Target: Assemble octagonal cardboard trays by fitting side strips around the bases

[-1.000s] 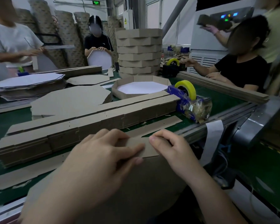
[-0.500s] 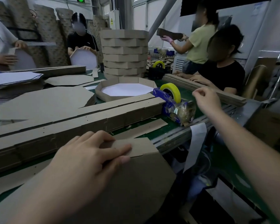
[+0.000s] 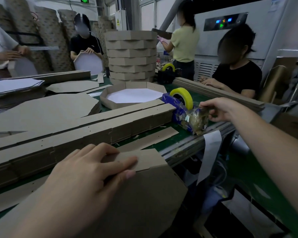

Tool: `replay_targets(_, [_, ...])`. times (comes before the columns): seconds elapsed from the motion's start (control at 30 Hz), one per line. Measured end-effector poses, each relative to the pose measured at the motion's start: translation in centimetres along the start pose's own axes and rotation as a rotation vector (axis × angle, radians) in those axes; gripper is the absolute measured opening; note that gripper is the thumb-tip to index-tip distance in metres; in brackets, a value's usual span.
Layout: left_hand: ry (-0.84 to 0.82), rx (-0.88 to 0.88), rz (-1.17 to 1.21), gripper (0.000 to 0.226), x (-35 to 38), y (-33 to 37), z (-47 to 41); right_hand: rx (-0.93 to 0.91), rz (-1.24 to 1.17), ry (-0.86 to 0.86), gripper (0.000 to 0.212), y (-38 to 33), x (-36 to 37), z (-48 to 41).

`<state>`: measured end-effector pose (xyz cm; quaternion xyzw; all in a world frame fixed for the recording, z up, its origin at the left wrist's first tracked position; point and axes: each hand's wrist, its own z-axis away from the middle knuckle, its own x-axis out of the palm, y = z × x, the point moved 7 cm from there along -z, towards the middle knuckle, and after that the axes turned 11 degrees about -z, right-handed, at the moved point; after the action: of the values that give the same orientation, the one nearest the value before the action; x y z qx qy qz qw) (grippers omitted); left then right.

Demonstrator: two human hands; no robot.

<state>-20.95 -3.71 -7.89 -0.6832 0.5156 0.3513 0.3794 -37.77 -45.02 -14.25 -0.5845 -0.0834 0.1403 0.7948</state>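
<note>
An octagonal cardboard base (image 3: 144, 200) stands tilted against the table edge near me, with a side strip (image 3: 144, 160) folded along its top. My left hand (image 3: 86, 176) grips that top edge, fingers over the strip and thumb on the base. My right hand (image 3: 218, 109) reaches out to the blue tape dispenser (image 3: 184, 115) with its yellow roll (image 3: 183, 97), fingertips pinching at the tape end above the wad of used tape. A bundle of side strips (image 3: 86, 127) lies across the table.
A finished tray (image 3: 132, 97) with a white floor sits behind the strips, a tall stack of trays (image 3: 131, 55) beyond it. Flat bases (image 3: 45, 109) are piled at the left. Several people work around the green table (image 3: 163, 143). Another strip bundle (image 3: 218, 95) lies at the right.
My right hand left the tray's strip, swung out to the right and came down onto the tape dispenser. My left hand kept its hold on the tray edge.
</note>
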Motion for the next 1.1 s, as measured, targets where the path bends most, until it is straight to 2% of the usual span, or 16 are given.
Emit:
replay_targets(0.07, [-0.001, 0.001, -0.009, 0.039, 0.0, 0.0, 0.0, -0.006, -0.062, 0.004, 0.013, 0.1, 0.4, 0.4])
replay_targets(0.27, [-0.011, 0.008, 0.005, 0.04, 0.2, 0.0, 0.0, -0.089, -0.205, 0.02, 0.018, -0.5, 0.5, 1.1])
replay_targets(0.6, [-0.012, 0.0, -0.028, 0.04, 0.1, -0.1, 0.0, -0.307, -0.605, -0.144, 0.032, 2.4, -0.2, 0.6])
replay_targets(0.7, [-0.018, -0.002, -0.008, 0.039, 0.2, -0.1, 0.0, -0.358, -0.64, -0.15, 0.037, 2.8, -0.2, 0.8])
replay_targets(0.83, [-0.023, -0.01, -0.005, 0.038, 0.2, -0.1, 0.0, -0.414, -0.709, -0.171, 0.053, 3.5, -0.3, 1.5])
replay_targets(0.93, [-0.031, -0.011, -0.011, 0.038, 0.2, -0.1, -0.1, -0.426, -0.784, -0.178, 0.056, 4.1, -0.2, 1.8])
replay_targets(1.03, [-0.037, -0.007, -0.009, 0.039, 0.2, 0.0, -0.2, -0.412, -0.797, -0.121, 0.059, 4.9, -0.3, 1.6])
replay_targets(1.1, [-0.039, -0.007, -0.006, 0.039, 0.2, -0.1, -0.1, -0.402, -0.678, -0.037, 0.059, 5.7, -0.8, 1.4])
